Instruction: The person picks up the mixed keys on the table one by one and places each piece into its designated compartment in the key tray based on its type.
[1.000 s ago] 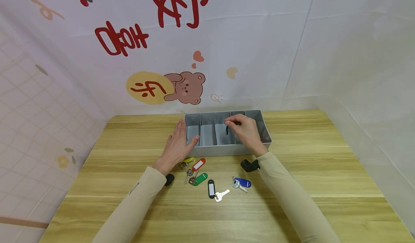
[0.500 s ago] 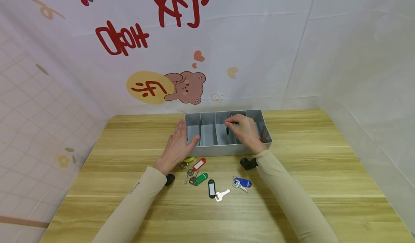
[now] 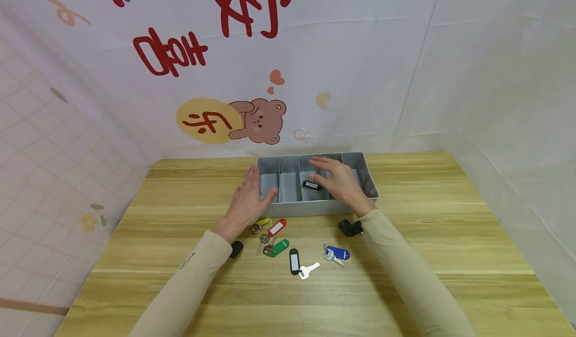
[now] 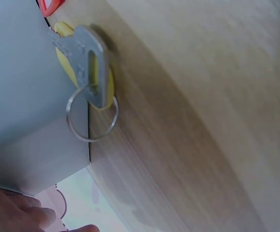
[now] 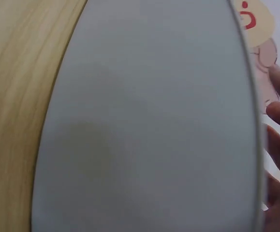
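My left hand [image 3: 246,199] rests with straight fingers against the left end of a grey divided box [image 3: 306,208], its thumb over the front rim. Above the middle compartments my right hand [image 3: 339,182] hovers, thumb and fingers parted and holding nothing. Under its fingertips, in the middle compartment, a black key tag [image 3: 312,185] lies with its white label up. In the left wrist view, a key [image 4: 89,63] with a steel ring lies over a yellow tag [image 4: 65,65] beside the box wall. The right wrist view is mostly the box's front wall [image 5: 154,111].
In front of the box lie keys with a red tag [image 3: 276,227], a green tag [image 3: 280,248], a second black tag [image 3: 294,261] and a blue tag [image 3: 337,252]. A printed white wall covering [image 3: 360,77] stands behind the wooden table [image 3: 427,237].
My right hand has let go of the black key tag, which hung from its fingertips and now lies in the middle compartment. The fingers have spread. My left hand has stayed in place.
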`<state>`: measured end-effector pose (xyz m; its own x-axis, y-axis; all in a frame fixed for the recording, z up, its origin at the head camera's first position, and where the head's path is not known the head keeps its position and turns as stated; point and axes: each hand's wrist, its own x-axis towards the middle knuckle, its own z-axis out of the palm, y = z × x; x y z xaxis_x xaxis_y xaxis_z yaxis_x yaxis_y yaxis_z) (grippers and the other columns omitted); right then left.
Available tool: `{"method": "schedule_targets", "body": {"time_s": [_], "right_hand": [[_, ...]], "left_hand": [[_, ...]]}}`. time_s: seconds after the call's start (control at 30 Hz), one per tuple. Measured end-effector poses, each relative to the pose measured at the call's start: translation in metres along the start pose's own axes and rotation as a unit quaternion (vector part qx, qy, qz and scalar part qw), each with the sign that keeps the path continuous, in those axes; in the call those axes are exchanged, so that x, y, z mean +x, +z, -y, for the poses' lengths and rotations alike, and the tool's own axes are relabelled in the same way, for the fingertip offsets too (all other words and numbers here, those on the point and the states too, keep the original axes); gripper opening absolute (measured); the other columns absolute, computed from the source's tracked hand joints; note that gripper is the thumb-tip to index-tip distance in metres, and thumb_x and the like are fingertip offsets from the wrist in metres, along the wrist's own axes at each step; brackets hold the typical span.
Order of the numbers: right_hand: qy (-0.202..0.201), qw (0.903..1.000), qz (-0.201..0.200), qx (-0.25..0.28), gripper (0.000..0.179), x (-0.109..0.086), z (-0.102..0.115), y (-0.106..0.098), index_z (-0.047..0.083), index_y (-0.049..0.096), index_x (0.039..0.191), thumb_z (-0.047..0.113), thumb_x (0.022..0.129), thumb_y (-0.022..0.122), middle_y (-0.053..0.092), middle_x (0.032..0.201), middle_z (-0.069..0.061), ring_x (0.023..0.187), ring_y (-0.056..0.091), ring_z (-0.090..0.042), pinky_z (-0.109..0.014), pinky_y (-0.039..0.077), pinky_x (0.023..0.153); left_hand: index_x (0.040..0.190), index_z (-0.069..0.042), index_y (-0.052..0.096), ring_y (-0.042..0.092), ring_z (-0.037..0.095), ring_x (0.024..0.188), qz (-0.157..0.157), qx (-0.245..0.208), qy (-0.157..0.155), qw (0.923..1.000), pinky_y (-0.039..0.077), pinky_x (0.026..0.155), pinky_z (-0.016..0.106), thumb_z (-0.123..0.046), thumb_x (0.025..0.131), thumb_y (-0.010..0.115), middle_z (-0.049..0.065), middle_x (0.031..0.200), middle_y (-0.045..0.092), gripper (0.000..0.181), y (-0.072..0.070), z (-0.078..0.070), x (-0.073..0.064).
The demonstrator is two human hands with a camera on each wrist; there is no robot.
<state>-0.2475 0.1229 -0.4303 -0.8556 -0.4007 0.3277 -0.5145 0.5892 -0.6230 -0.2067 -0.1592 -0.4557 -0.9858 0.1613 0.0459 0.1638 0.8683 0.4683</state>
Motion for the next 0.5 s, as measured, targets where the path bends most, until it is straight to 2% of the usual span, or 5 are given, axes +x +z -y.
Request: {"method": "schedule_targets", "body": {"time_s": [0.23,0.5], "right_hand": [[-0.009,0.9996,0.02,0.018,0.062,-0.015,0.011,-0.012,0.009,0.049,0.155,0.038,0.103,0.065,0.04,0.163,-0.009,0.154,0.029,-0.03,-0.058,0.032,0.118],[-0.035,0.9991,0.007,0.022,0.062,-0.047,0.029,-0.027,0.015,0.049,0.156,0.041,0.102,0.066,0.044,0.162,-0.002,0.151,0.037,-0.026,-0.059,0.038,0.113]], "left_hand": [[0.164,0.002,0.007,0.008,0.033,0.159,-0.003,0.0,0.0,1.0,0.022,0.118,0.069,-0.063,0.103,0.042,0.019,0.173,0.004,0.096,0.001,0.002,0.001],[0.164,0.003,0.007,0.005,0.034,0.159,-0.004,0.0,0.001,1.0,0.022,0.118,0.068,-0.064,0.103,0.041,0.019,0.172,0.004,0.097,0.003,0.002,0.002]]}}
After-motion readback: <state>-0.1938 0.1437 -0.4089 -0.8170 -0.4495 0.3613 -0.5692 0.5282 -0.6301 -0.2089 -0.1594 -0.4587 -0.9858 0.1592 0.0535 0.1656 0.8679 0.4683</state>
